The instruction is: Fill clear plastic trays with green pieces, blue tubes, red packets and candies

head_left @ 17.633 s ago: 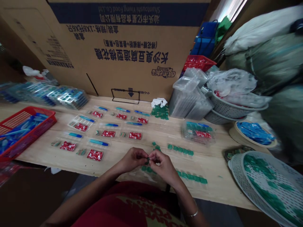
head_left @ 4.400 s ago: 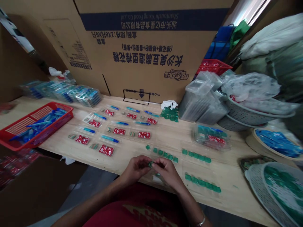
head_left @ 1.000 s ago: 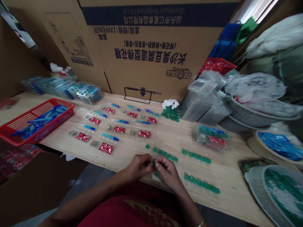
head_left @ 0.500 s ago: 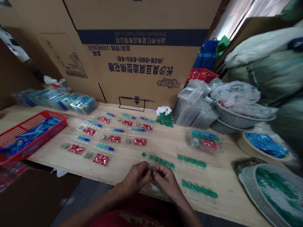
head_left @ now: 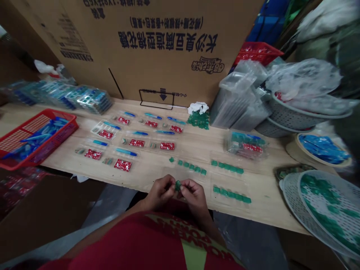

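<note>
Between the fingertips of my left hand (head_left: 161, 190) and my right hand (head_left: 193, 192) is a small green piece (head_left: 177, 185), pinched from both sides near the table's front edge. Just beyond my hands, a row of green pieces (head_left: 191, 167) lies on the table, with a single green piece (head_left: 171, 159) at its left. To the right are two more green rows, one farther back (head_left: 227, 167) and one nearer (head_left: 232, 194), each in a clear plastic tray. What exactly the green pieces are is hard to make out.
At left, a red basket (head_left: 71, 125) holds blue pens. Clear trays with red packets (head_left: 123, 164) and blue pens spread across the table. Stacked empty trays (head_left: 234, 101) and a grey basket (head_left: 299, 112) stand back right; a white colander (head_left: 299, 187) of green pieces sits right. A large carton (head_left: 165, 67) stands behind.
The view has tilted down and shows more of the red shirt. My hands have drawn slightly apart, and more of the green piece between them shows.
</note>
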Motion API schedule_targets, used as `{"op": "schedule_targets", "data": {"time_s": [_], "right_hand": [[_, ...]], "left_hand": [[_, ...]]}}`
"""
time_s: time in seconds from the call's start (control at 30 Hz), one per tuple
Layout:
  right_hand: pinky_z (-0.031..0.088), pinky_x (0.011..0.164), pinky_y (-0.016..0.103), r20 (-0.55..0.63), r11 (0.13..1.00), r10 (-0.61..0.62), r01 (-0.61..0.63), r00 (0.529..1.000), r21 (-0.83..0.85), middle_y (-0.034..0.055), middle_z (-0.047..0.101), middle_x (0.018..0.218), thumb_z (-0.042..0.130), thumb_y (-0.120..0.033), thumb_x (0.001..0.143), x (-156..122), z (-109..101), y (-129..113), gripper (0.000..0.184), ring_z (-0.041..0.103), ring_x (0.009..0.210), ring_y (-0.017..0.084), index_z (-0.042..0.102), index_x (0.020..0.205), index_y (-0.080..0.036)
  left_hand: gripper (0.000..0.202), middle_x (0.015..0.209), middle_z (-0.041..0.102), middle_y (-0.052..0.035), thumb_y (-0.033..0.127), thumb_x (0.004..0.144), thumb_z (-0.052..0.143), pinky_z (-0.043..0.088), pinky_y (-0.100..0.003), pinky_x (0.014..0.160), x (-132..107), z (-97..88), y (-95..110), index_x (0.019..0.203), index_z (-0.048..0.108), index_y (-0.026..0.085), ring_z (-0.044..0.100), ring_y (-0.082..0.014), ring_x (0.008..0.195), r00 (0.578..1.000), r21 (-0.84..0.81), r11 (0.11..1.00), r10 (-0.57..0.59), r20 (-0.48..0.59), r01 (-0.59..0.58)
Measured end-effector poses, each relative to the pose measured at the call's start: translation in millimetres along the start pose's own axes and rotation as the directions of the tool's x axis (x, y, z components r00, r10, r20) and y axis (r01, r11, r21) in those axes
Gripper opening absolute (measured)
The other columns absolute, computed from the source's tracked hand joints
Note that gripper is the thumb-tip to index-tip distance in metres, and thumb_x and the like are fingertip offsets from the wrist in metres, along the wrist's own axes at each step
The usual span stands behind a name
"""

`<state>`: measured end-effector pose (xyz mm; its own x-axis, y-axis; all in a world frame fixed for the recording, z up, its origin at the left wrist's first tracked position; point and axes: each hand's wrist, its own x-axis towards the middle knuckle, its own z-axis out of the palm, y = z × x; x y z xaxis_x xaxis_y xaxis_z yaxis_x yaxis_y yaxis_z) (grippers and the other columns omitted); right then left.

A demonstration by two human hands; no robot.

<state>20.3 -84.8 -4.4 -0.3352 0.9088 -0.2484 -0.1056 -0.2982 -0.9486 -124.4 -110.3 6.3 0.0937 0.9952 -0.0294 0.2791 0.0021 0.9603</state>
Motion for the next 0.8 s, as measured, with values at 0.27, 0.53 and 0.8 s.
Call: {"op": "schedule_targets", "data": {"time_s": [0.27, 0.53, 0.8], "right_hand": [[0.039, 0.053, 0.023, 0.08, 0.991, 0.052, -0.061, 0.995, 0.116, -0.002, 0.056, 0.056, 0.058, -0.037, 0.071, -7.0, -7.0, 7.3, 0.02, 0.049, 0.051, 0.011, 0.055, 0.07, -0.018], [0.038, 0.053, 0.022, 0.073, 0.999, 0.033, -0.031, 0.997, -0.027, -0.0022, 0.054, 0.059, 0.06, -0.035, 0.069, -4.6, -3.4, -0.4, 0.018, 0.047, 0.055, 0.011, 0.054, 0.067, -0.018], [0.038, 0.052, 0.022, 0.008, 0.921, -0.062, 0.06, 0.998, -0.384, -0.0022, 0.054, 0.06, 0.052, -0.031, 0.076, -9.5, -0.9, 5.7, 0.015, 0.049, 0.057, 0.012, 0.055, 0.07, -0.018]], "left_hand": [[0.017, 0.061, 0.05, 0.0032, 0.032, 0.08, 0.047, 0.034, -0.02, 0.053, -5.3, -0.6, -5.8, 0.072, 0.05, 0.017, 0.041, -0.0084, 0.053, 0.998, 0.091, 0.996, 0.026, -0.057, -0.021], [0.014, 0.064, 0.056, 0.0, 0.028, 0.08, 0.046, 0.039, -0.021, 0.057, -6.3, -1.9, 0.3, 0.074, 0.051, 0.017, 0.051, -0.0101, 0.059, 0.997, 0.108, 0.993, 0.046, 0.062, -0.052], [0.01, 0.067, 0.062, -0.0008, 0.023, 0.077, 0.05, 0.041, -0.02, 0.055, -3.8, -1.5, -1.6, 0.079, 0.056, 0.015, 0.055, -0.0108, 0.059, 0.995, 0.235, 0.97, -0.076, 0.06, 0.06]]}}
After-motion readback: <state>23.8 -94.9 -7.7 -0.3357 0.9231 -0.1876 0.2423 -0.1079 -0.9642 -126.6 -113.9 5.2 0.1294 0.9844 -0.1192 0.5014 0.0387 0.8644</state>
